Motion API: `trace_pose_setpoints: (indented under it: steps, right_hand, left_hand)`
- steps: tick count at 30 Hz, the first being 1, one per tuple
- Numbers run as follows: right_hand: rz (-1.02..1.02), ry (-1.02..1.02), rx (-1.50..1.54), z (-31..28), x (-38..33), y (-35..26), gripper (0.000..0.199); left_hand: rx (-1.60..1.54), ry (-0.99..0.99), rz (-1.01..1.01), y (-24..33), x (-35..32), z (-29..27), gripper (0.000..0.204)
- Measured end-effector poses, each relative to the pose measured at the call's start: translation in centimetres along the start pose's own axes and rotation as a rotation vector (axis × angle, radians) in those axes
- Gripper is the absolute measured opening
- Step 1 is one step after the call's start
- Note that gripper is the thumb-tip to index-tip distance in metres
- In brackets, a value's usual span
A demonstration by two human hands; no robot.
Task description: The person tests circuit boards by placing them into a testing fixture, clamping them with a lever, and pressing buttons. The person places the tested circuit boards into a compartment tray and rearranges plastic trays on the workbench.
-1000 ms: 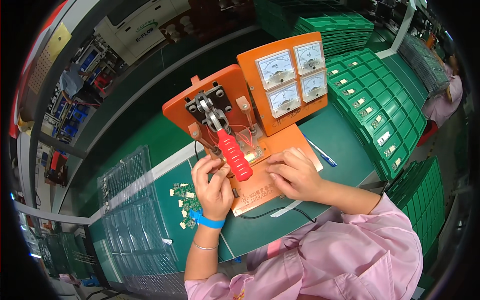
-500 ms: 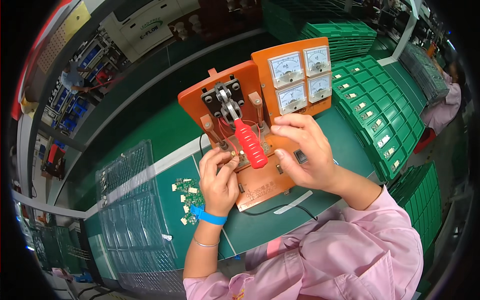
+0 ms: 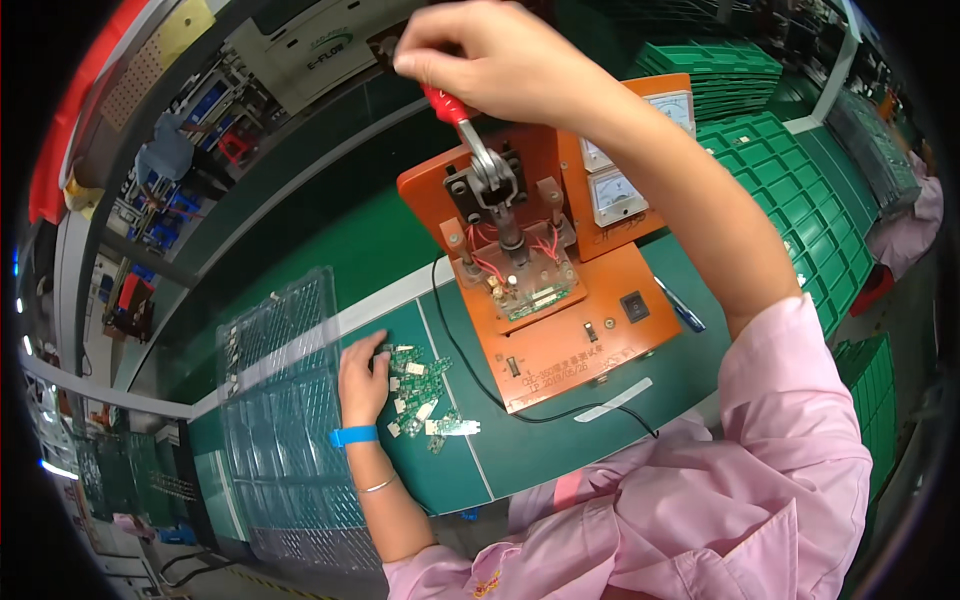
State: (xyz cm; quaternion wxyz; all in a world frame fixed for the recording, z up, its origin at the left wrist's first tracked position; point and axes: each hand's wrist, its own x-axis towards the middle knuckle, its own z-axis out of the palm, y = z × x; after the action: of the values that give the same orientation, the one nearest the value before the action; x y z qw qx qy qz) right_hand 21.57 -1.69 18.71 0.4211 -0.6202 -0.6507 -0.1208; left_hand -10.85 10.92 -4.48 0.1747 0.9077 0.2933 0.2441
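Up at the top, my right hand [image 3: 490, 55] is closed round the red grip [image 3: 446, 104] of a toggle clamp [image 3: 490, 172], whose lever now points up and away. The clamp stands on an orange test fixture [image 3: 590, 345]. Its plunger reaches down to a clear plate [image 3: 545, 272] with red wires; a green circuit board [image 3: 540, 300] shows at the plate's front edge. At the left, my left hand [image 3: 362, 385] lies at the edge of a loose pile of small green circuit boards [image 3: 415, 382], fingers loosely bent and apart, with no board visibly held.
Clear plastic trays [image 3: 285, 420] lie left of the pile. An orange panel with dial meters [image 3: 615, 195] stands behind my right forearm. Green compartment trays [image 3: 790, 190] sit at the right, a pen [image 3: 680, 305] beside the fixture. A black cable [image 3: 480, 375] crosses the table [image 3: 460, 465].
My right hand has taken the red grip and swung it up and away. My left hand has moved from the fixture to the board pile. The view has shifted slightly.
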Motion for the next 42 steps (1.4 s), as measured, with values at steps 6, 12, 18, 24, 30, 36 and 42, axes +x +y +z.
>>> trace_pose_setpoints:
  steps: [6,12,18,24,30,36,42]
  right_hand:
    - [-0.201,0.351,0.035,-1.0,-8.3,-4.5,0.012]
    - [-0.283,-0.361,-0.491,4.9,-20.2,-3.7,0.011]
    - [-0.389,-0.265,-0.375,5.7,-20.8,-2.4,0.006]
    - [0.149,-0.164,-0.615,-7.9,-18.6,3.6,0.013]
    - [0.798,0.103,-0.8,-18.3,-25.3,23.7,0.017]
    - [0.903,-0.133,-0.746,-19.2,-29.9,26.5,0.024]
    - [0.446,0.195,-0.543,-17.4,-25.1,8.7,0.019]
  left_hand:
    - [0.035,0.053,-0.08,-1.9,-1.0,0.0,0.018]
    - [-0.06,0.108,-0.025,-2.0,1.2,2.5,0.016]
    - [-0.107,-0.002,-0.075,-4.3,-1.1,0.6,0.023]
    - [-0.218,0.03,-0.304,-2.2,-0.6,0.7,0.019]
    - [-0.272,0.04,-0.311,-1.2,-0.1,-0.8,0.015]
    - [-0.282,0.158,-0.053,5.2,-0.2,-1.8,0.015]
    - [-0.182,0.135,0.349,14.1,-0.4,0.9,0.021]
